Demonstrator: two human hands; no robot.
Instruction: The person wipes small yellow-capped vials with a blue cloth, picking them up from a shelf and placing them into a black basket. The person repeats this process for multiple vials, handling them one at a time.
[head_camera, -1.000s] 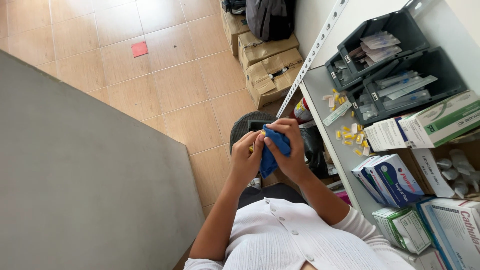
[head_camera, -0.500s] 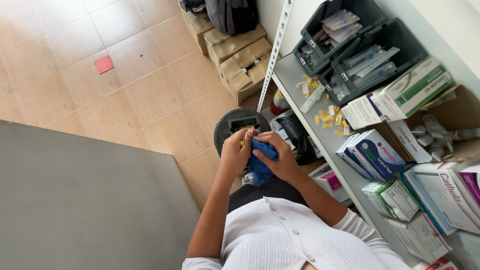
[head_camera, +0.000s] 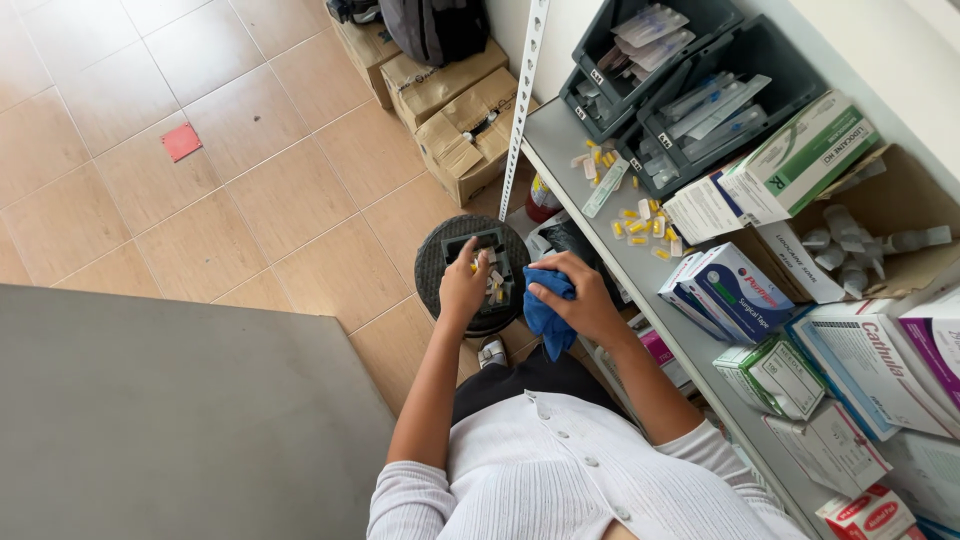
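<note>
We look straight down at our two hands over a round black waste bin (head_camera: 470, 262) that stands on the tiled floor (head_camera: 200, 180) at the foot of a grey metal shelf (head_camera: 640, 262). Our right hand (head_camera: 585, 300), its grip clamped on a crumpled blue cloth (head_camera: 546, 315), sits just beside the bin's rim on the shelf side, the cloth hanging down from the fist toward our dark trousers. Our left hand (head_camera: 463, 288) hovers over the bin's near edge with its fingers drawn together around something small; we cannot tell what it pinches. Small yellow and pale scraps show inside the bin. Beyond the bin, on the shelf, lie loose yellow caps (head_camera: 640, 222), dark grey plastic bins (head_camera: 690, 85) of packaged supplies, a green and white carton (head_camera: 800, 155) and blue and white boxes (head_camera: 725, 290). Farther from the bin, along the wall, brown cardboard boxes (head_camera: 455, 110) rest on the floor with a dark backpack (head_camera: 435, 28) on top. A small red square (head_camera: 181, 142) marks a tile well apart from the bin, and a grey surface (head_camera: 180, 420) fills the corner on the side of the bin away from the shelf.
</note>
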